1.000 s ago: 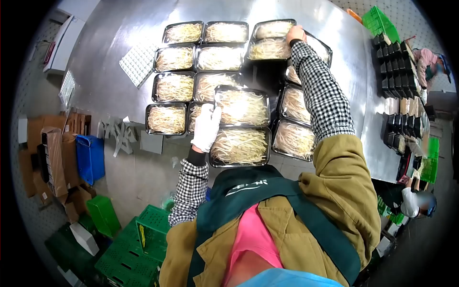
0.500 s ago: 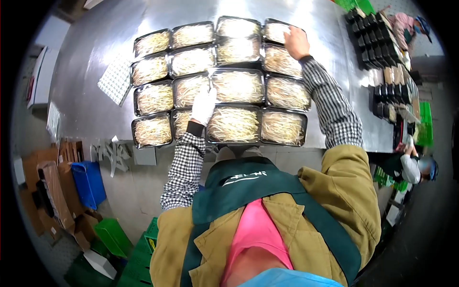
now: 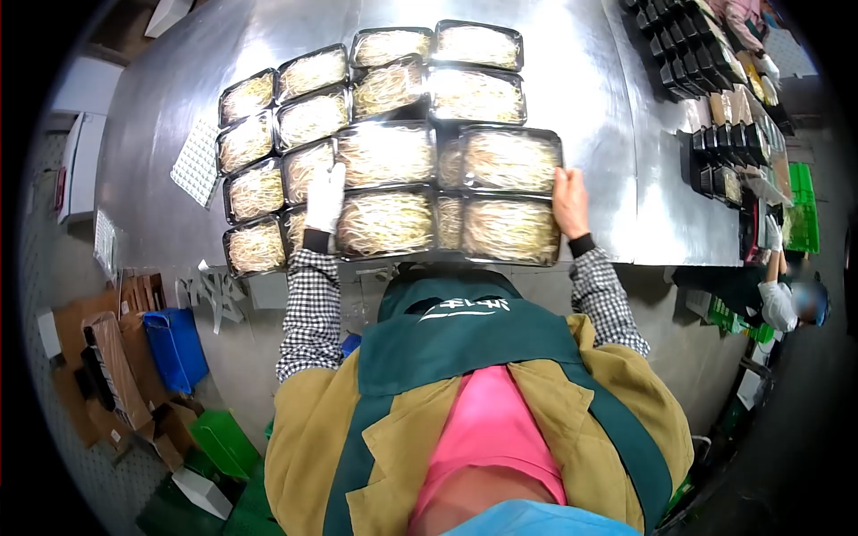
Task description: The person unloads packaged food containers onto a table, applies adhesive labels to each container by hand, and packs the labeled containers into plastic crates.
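Black trays of pale bean sprouts stand in rows on the metal table. My left hand (image 3: 325,198), in a white glove, grips the left side of two larger-looking, raised trays, an upper one (image 3: 386,154) and a front one (image 3: 386,221). My bare right hand (image 3: 570,204) holds the right edge of another pair, an upper tray (image 3: 510,161) and a front tray (image 3: 509,230). Between the two pairs, parts of lower trays (image 3: 450,223) show. Behind them, one tray (image 3: 390,87) sits tilted against the tray (image 3: 391,46) at its back.
A sheet of labels (image 3: 196,164) lies on the metal table (image 3: 590,107), left of the trays. Stacked black trays (image 3: 684,49) stand at the right, near a co-worker (image 3: 778,299) and another person (image 3: 744,20). A blue bin (image 3: 175,349) and cartons are on the floor at left.
My right hand has come down from the back row to the front right trays, now gripped and raised. The trays appear shifted left in view. My left hand still holds its pair.
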The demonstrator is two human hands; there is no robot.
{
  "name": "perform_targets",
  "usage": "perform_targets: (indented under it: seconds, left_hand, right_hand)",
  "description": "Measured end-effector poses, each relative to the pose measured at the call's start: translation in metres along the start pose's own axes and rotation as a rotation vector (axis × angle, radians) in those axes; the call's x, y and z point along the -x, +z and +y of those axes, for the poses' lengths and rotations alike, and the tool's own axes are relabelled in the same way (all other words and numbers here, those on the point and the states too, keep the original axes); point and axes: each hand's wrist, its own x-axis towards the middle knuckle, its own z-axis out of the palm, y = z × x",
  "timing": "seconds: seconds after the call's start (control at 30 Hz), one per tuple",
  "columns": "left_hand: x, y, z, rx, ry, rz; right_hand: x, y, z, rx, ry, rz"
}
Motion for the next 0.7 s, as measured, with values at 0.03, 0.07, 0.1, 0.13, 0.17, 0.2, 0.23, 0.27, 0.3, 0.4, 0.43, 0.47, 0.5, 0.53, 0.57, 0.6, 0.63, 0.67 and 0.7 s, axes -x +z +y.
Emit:
perform_targets:
  seconds: [0.03,0.07,0.1,0.13,0.17,0.2,0.23,0.27,0.3,0.4,0.43,0.47,0.5,0.53,0.57,0.6,0.63,0.67,0.7]
  left_hand:
    - [0.002,-0.004,0.004,-0.009,-0.036,0.009]
    - [0.004,-0.007,0.01,-0.029,0.025,0.061]
    - [0.003,-0.009,0.009,-0.031,-0.021,0.017]
    - [0.003,-0.006,0.011,-0.056,-0.061,0.011]
    - [0.003,-0.002,0.012,-0.081,-0.1,0.005]
    - [-0.001,0.005,0.013,-0.138,-0.076,0.021]
    - [-0.002,0.014,0.014,-0.195,-0.055,0.035]
    - [-0.004,0.017,0.03,-0.179,-0.141,-0.018]
    - [-0.009,0.028,0.015,-0.171,-0.03,0.053]
    - [-0.018,0.04,0.014,-0.237,-0.032,0.036]
    - [-0.02,0.042,0.012,-0.26,-0.024,0.012]
    - [-0.023,0.047,0.006,-0.342,-0.008,0.013]
    - [-0.023,0.055,-0.007,-0.418,0.021,0.047]
    - [-0.02,0.065,-0.018,-0.424,-0.012,0.044]
    - [-0.018,0.069,-0.022,-0.431,-0.044,0.041]
    - [-0.018,0.072,-0.015,-0.464,-0.065,0.059]
    - [-0.017,0.074,-0.003,-0.521,-0.085,0.083]
    - [-0.017,0.072,0.005,-0.656,-0.109,0.056]
    - [-0.019,0.072,0.013,-0.787,-0.136,0.028]
  right_hand:
    - [-0.006,-0.024,0.014,-0.016,-0.07,0.023]
    - [-0.014,-0.048,0.034,-0.032,-0.013,-0.006]
    - [-0.025,-0.069,0.055,-0.048,0.041,-0.035]
    - [-0.035,-0.086,0.079,-0.059,0.038,-0.051]
    - [-0.042,-0.094,0.101,-0.071,0.035,-0.067]
    - [-0.046,-0.095,0.116,-0.077,0.034,-0.049]
    - [-0.049,-0.092,0.131,-0.041,0.056,-0.078]
    - [-0.05,-0.079,0.151,-0.015,0.016,-0.048]
    - [-0.05,-0.066,0.166,0.012,-0.024,-0.017]
    - [-0.05,-0.056,0.159,0.048,0.226,-0.152]
    - [-0.057,-0.058,0.146,0.189,0.124,-0.101]
    - [-0.068,-0.061,0.134,0.331,0.02,-0.043]
    - [-0.084,-0.065,0.119,0.472,-0.086,0.021]
    - [-0.108,-0.064,0.095,0.381,-0.087,-0.011]
    - [-0.131,-0.043,0.086,0.154,-0.104,0.048]
    - [-0.159,-0.019,0.075,-0.034,-0.156,-0.035]
    - [-0.182,0.015,0.059,-0.11,-0.124,-0.039]
    - [-0.195,0.041,0.03,-0.22,-0.073,-0.067]
    - [-0.209,0.065,0.006,-0.246,0.022,-0.128]
